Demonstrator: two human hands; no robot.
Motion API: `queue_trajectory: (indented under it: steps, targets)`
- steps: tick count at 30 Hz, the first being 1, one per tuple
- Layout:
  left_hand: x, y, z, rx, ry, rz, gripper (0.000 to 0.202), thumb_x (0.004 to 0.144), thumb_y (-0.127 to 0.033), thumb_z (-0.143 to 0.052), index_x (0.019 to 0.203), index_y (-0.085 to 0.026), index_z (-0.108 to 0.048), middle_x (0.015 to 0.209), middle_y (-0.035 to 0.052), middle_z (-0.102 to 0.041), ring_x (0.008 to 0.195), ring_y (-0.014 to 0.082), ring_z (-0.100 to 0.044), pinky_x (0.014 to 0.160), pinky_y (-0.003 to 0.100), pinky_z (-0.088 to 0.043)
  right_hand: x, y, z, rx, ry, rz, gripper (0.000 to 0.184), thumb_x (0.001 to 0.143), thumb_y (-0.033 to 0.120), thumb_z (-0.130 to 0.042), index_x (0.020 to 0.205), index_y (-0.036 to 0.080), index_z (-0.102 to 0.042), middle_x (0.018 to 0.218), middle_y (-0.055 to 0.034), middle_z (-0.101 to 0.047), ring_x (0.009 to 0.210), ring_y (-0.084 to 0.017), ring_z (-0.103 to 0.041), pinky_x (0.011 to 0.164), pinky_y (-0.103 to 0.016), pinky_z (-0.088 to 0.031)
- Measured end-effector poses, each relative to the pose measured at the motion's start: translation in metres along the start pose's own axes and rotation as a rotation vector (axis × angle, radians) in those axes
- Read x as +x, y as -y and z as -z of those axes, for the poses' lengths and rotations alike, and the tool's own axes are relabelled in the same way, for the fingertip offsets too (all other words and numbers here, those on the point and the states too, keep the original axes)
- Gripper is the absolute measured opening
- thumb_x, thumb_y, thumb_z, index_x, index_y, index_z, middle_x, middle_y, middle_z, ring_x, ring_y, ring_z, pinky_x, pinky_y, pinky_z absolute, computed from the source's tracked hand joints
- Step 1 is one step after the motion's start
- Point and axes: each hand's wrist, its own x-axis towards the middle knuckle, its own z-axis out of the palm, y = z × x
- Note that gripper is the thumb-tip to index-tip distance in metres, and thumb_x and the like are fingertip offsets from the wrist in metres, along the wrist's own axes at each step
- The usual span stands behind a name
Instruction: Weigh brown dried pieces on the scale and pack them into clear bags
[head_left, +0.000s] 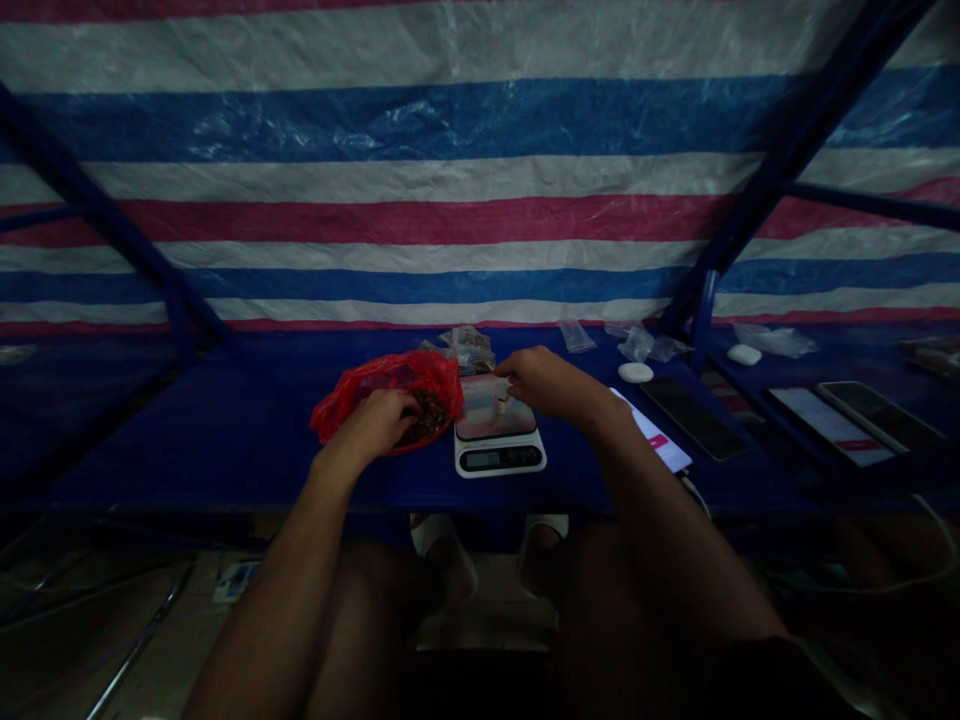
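Observation:
A red plastic bag [349, 400] lies open on the blue table, with a heap of small brown pieces [429, 412] in it. My left hand [384, 415] reaches into the bag, its fingers curled at the heap and partly hidden. Right of the bag stands a white digital kitchen scale [500, 460] with a shiny weighing plate that mirrors my fingers. Over the plate's upper right is my right hand [541, 382], thumb and fingers pinched together; what they hold, if anything, is too small to make out. Behind the scale lie small clear bags [471, 345] with brown contents.
To the right are a lit phone [656, 435], a dark phone [694, 420], a white rounded case [635, 372] and clear plastic bags [637, 342]. Blue metal posts [705, 300] rise at both sides before a striped tarp [450, 220]. A mirrored-looking repeat of the phones shows farther right.

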Motion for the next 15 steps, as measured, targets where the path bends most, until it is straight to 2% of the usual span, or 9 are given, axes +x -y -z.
queue_trajectory:
  steps: [4,9,12,15]
  targets:
    - [0.003,0.01,-0.007,0.015,-0.004,-0.032,0.029,0.088,-0.016,-0.065,0.113,-0.019,-0.079,0.121,0.0106,-0.077,0.109,0.0264,-0.073,0.096,0.032,-0.053,-0.002,0.0,0.003,0.038,-0.037,0.035,0.029,0.09,0.007,-0.059,0.107,0.016,-0.08,0.105,-0.0118,-0.079,0.096,-0.021,-0.073,0.085,-0.028,-0.05]
    - [0.003,0.014,-0.011,0.008,-0.042,-0.015,0.028,0.087,-0.017,-0.066,0.111,-0.021,-0.079,0.118,0.01,-0.078,0.108,0.0256,-0.073,0.093,0.03,-0.053,0.001,0.007,0.004,0.08,-0.12,0.062,0.026,0.093,0.011,-0.056,0.101,0.016,-0.08,0.098,-0.0109,-0.079,0.089,-0.021,-0.072,0.078,-0.028,-0.047]
    - [0.0,0.014,-0.007,0.001,-0.054,0.025,0.028,0.088,-0.015,-0.062,0.11,-0.02,-0.079,0.11,0.0105,-0.08,0.099,0.0258,-0.075,0.086,0.03,-0.055,0.007,0.019,0.003,0.122,-0.209,0.134,0.028,0.096,0.012,-0.053,0.106,0.016,-0.079,0.104,-0.0106,-0.079,0.091,-0.02,-0.071,0.08,-0.028,-0.047]
    - [-0.003,0.017,-0.002,-0.017,-0.067,0.027,0.029,0.09,-0.017,-0.06,0.111,-0.019,-0.079,0.11,0.0111,-0.08,0.098,0.0267,-0.075,0.085,0.032,-0.055,0.015,0.032,0.0,0.107,-0.206,0.151,0.029,0.099,0.015,-0.051,0.111,0.018,-0.077,0.112,-0.0112,-0.077,0.098,-0.021,-0.071,0.084,-0.028,-0.047]
